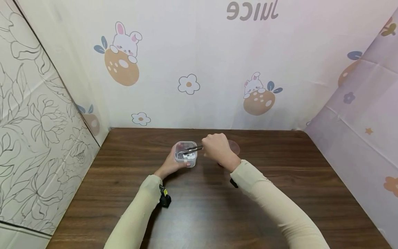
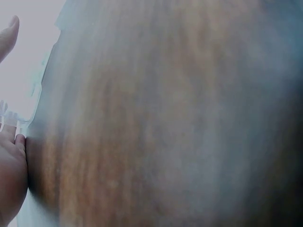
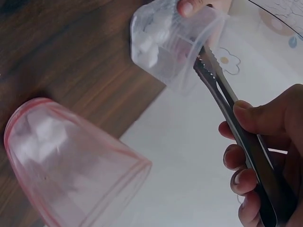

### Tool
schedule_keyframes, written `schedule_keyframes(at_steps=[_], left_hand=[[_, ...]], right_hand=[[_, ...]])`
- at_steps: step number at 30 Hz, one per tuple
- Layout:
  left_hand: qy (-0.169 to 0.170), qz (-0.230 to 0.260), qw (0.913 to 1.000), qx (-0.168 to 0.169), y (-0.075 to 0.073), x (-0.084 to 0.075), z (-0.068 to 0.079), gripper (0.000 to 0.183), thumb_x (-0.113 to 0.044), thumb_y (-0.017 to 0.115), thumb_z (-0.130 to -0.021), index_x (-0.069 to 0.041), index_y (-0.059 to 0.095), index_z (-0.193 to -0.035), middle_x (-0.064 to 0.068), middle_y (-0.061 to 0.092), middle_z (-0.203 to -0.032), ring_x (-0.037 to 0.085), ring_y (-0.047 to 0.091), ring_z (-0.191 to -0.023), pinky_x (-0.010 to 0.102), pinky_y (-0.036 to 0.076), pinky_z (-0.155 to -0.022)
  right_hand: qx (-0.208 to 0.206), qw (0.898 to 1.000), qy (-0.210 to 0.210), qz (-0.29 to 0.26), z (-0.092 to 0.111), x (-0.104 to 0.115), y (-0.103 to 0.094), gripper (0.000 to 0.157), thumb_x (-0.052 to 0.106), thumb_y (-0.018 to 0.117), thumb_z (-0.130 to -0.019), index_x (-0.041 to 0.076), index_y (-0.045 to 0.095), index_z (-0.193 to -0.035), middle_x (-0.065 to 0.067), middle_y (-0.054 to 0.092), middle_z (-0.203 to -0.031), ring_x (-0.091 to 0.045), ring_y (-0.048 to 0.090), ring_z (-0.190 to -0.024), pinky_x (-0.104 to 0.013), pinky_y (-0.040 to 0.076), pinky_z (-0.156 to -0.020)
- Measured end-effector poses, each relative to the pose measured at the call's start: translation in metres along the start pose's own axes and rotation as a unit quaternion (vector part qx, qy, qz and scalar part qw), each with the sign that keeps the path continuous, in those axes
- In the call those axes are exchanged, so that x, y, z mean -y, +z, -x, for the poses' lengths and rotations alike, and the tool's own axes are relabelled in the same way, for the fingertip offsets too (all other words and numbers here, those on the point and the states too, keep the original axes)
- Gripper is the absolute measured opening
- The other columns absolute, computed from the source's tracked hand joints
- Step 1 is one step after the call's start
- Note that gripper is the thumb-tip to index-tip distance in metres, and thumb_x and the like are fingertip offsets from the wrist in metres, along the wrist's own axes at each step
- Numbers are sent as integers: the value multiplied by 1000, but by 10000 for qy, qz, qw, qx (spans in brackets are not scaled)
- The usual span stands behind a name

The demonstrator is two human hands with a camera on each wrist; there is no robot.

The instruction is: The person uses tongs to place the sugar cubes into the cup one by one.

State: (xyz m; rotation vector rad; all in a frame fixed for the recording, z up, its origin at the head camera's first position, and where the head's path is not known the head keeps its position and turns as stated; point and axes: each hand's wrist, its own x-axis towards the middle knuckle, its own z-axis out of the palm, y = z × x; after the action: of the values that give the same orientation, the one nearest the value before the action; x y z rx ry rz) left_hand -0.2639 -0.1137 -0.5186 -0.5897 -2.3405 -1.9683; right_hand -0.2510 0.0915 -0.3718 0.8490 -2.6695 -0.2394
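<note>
My left hand (image 1: 171,164) holds a small clear plastic box (image 1: 190,164) from its left side, with the thumb along the front. White lumps (image 3: 147,47) lie at the bottom of it. Metal tongs (image 3: 239,123) are gripped between the thumb and curled fingers of my right hand (image 1: 217,148). Their serrated tips reach in at the box's rim, slightly apart with nothing visible between them. Beside the right hand stands a see-through pink cup (image 1: 234,147), partly hidden by that hand; white pieces (image 3: 47,135) show in its bottom in the right wrist view.
Both hands work over a dark wooden table (image 1: 199,214), near its back edge. A printed curtain (image 1: 211,52) with rabbits and flowers hangs behind it, and a flowered panel (image 1: 37,138) stands along the left. Black wrist cameras (image 1: 165,197) sit under the sleeves.
</note>
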Motion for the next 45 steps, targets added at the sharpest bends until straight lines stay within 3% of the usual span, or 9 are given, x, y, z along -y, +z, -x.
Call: schedule_keyframes(at_steps=[1,6,23,33,40,45], left_hand=[[20,-17,10000,-50,1,5,-1,98,-9,85,-66,-2,27,-143,22,43,-135,33,43,-121,45,33,-104],[-300,80,9995,-39,1,2,-3,100,0,85,-64,-3,26,-145,22,41,-138,35,41,-125,47,29,-107],[-370,20,9993,0,1,-1,-1,98,1,84,-66,-2,24,-145,23,39,-140,36,40,-125,50,29,-106],[-446,357,9982,178,-2,-27,3,97,6,80,-68,8,21,-144,34,32,-140,47,34,-127,56,24,-107],[-403,-4,9992,7,1,-5,-1,97,2,83,-67,0,24,-144,25,38,-140,39,39,-126,50,28,-107],[-346,12,9994,-63,1,1,-2,98,1,84,-66,-2,25,-144,23,40,-139,36,41,-125,48,29,-107]], right_hand=[[4,10000,3,6,-1,1,2,22,26,82,-69,16,64,-61,1,54,-54,-15,46,-43,-35,43,-39],[59,10000,11,48,-3,3,9,23,26,83,-65,15,63,-60,1,54,-54,-15,46,-44,-36,44,-41],[-33,9995,-142,290,-10,14,16,24,23,83,-58,16,60,-59,1,56,-56,-15,47,-45,-36,45,-42],[-66,9989,-235,408,-13,20,20,15,18,78,-66,13,65,-62,0,56,-54,-13,47,-45,-35,46,-42],[-85,9988,-224,438,-13,20,20,12,18,77,-68,13,67,-63,-1,57,-55,-14,48,-45,-34,45,-42],[35,9993,-116,361,-13,18,19,16,20,77,-67,13,63,-61,0,56,-55,-15,49,-45,-35,45,-41]])
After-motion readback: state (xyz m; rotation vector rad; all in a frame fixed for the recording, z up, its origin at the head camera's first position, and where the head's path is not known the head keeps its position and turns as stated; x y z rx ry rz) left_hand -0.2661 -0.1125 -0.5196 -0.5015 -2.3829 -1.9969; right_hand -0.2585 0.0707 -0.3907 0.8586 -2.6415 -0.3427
